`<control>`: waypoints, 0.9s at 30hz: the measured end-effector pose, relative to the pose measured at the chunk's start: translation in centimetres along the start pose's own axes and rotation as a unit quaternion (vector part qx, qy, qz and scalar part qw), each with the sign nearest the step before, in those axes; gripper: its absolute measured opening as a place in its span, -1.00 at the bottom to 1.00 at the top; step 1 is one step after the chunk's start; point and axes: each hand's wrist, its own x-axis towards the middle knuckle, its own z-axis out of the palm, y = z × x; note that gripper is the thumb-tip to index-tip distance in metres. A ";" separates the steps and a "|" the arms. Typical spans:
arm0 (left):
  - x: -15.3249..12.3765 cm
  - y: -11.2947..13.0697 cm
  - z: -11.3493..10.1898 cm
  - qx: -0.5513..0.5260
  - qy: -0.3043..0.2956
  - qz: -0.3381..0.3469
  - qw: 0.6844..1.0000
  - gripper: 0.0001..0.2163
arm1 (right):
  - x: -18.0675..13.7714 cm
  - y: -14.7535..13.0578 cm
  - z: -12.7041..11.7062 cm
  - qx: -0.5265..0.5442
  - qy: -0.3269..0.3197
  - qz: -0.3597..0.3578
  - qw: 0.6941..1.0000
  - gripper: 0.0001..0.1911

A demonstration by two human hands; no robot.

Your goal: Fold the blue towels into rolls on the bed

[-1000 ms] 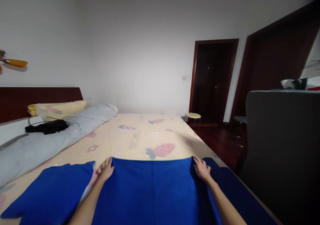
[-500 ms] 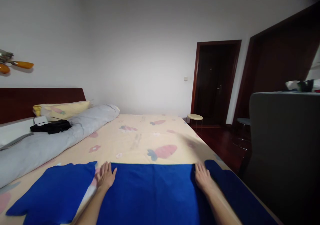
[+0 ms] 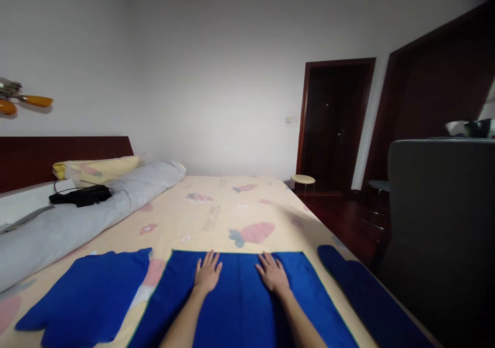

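A blue cloth [image 3: 240, 301] with thin green edging lies spread on the bed, its far edge running straight across. My left hand [image 3: 208, 272] rests flat on it, left of the middle and close to that far edge, fingers stretched out. On the right half, my right hand [image 3: 273, 273] also lies flat with its fingers spread. Neither hand grips anything. To the left is a separate, uneven piece of blue fabric [image 3: 93, 291]. Another dark blue fabric piece [image 3: 371, 296] extends along the bed's right edge. The near end of the cloth falls outside the view.
The bed [image 3: 216, 198] has a cream sheet with strawberry prints. A rolled grey quilt [image 3: 127, 198] lies at the left, bearing a black item [image 3: 81, 196], near a yellow pillow [image 3: 100, 171]. A round stool [image 3: 302, 179] and a grey chair back [image 3: 441, 209] stand at the right.
Both hands have moved inward from the cloth's far corners toward its middle, the left going right and the right going left. Both corners now show uncovered.
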 end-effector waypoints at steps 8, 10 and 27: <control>-2.5 -13.5 -4.3 0.051 0.000 -0.169 0.984 -0.48 | -2.7 13.2 -4.0 -0.047 -0.003 0.151 0.987 -0.26; -2.9 -13.7 -4.6 0.066 0.011 -0.183 0.981 -0.48 | -3.1 12.6 -4.5 -0.059 0.013 0.157 0.986 -0.27; -10.2 -1.4 -2.2 0.016 -0.029 -0.041 0.999 -0.44 | -9.4 0.0 -0.2 -0.012 0.021 0.001 1.000 -0.33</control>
